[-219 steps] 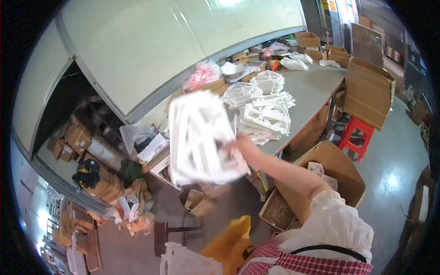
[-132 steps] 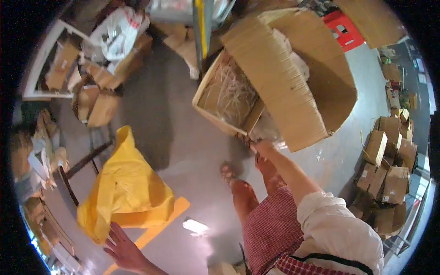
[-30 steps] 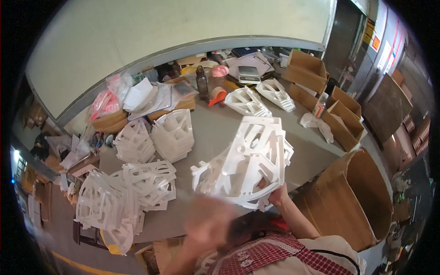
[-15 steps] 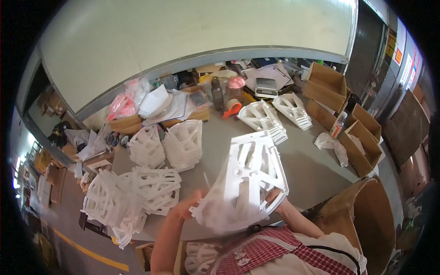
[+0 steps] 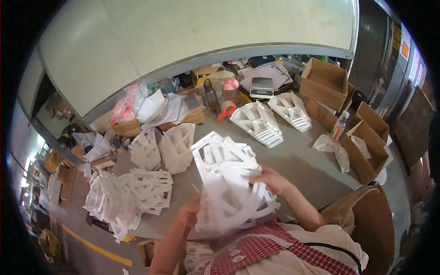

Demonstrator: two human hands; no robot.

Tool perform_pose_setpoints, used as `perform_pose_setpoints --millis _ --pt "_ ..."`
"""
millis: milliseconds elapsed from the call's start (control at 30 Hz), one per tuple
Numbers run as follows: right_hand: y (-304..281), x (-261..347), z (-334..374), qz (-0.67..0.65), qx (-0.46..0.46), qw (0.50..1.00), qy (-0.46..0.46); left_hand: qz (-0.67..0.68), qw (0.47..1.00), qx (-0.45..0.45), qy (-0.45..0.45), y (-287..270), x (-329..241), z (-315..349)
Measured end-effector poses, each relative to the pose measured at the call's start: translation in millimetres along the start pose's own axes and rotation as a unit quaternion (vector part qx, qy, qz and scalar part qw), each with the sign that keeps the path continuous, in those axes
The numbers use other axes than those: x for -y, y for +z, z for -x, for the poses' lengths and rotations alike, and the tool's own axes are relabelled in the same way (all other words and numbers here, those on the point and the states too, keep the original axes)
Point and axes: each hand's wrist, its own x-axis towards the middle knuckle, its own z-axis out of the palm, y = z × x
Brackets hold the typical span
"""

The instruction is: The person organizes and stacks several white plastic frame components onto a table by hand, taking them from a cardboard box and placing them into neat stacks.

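Observation:
In front of my body I hold several white plastic frames (image 5: 228, 172), flat fan-shaped pieces with cut-outs, bunched unevenly together. My right hand (image 5: 271, 180) is closed on their right edge, with the fingers over the top. My left hand (image 5: 189, 213) grips the lower left edge; its fingers are blurred and partly hidden. The near edge of the bunch is smeared by motion. To the left lie like frames in a loose heap (image 5: 110, 197) and in upright stacks (image 5: 178, 149). Farther right on the grey table are two more neat stacks, a nearer one (image 5: 257, 123) and a farther one (image 5: 291, 111).
Open cardboard boxes (image 5: 324, 85) line the table's right side, near a clear bottle (image 5: 339, 125) and crumpled white plastic (image 5: 331, 149). At the back stand a small scale (image 5: 261, 87), a dark bottle (image 5: 211, 96) and orange tape (image 5: 226, 112). A large carton (image 5: 373, 220) is at my right.
The bunch of frames has shifted left and tilted, its pieces now fanned apart. My right hand has risen from the lower right to their upper right edge.

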Motion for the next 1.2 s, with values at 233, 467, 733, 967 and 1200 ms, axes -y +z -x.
perform_pose_setpoints --millis 233,467,733,967,1200 --pt "44.6 -14.9 -2.9 0.006 0.027 0.999 -0.03 -0.206 0.974 -0.089 0.035 40.9 -12.6 5.1" --pt "27.6 5.0 -30.7 0.064 0.086 0.985 -0.137 -0.648 0.741 -0.032 0.174 45.0 -59.2 18.8" --pt "98.2 71.6 -7.5 0.096 -0.054 0.974 -0.198 -0.354 0.895 -0.029 0.269 52.8 -93.1 21.9" --pt "124.2 120.2 -7.9 0.143 -0.078 0.906 -0.39 -0.358 0.868 0.039 0.343 71.3 -153.5 6.3" --pt "2.0 2.8 -40.9 0.704 -0.124 0.513 -0.475 -0.821 0.282 0.125 0.48 -32.2 -113.0 -76.0"
